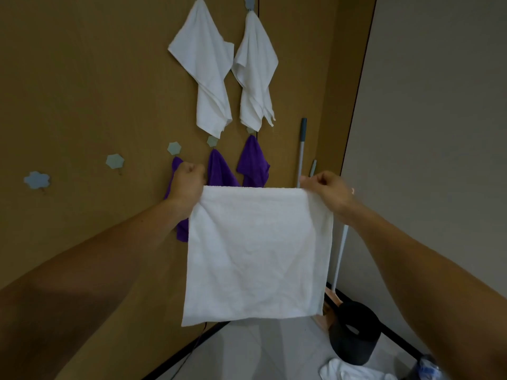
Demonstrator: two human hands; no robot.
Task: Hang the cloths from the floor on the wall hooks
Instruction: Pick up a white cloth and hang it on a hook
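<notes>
Where both arms reach forward, one white cloth (pixel 258 253) hangs spread flat in front of the brown wall (pixel 82 91), pinched at its two top corners: the left hand (pixel 189 183) is closed on the left corner, the right hand (pixel 326 190) on the right corner. Behind it, five cloths already hang on hooks. Two are white, the left hung white cloth (pixel 204 64) and the right hung white cloth (pixel 256 75), in the upper row. Three are purple in the lower row: the left purple cloth (pixel 181 229), largely hidden by the left forearm and the held cloth, the middle purple cloth (pixel 219 170) and the right purple cloth (pixel 253 163), both cut off below by the held cloth's top edge. Two free flower-shaped hooks (pixel 115 161) and (pixel 37 179) sit further left. Two pole handles (pixel 301 149) lean in the corner. On the floor (pixel 260 349) stand a dark bin (pixel 354 333) and one more white cloth on the floor (pixel 354 371).
</notes>
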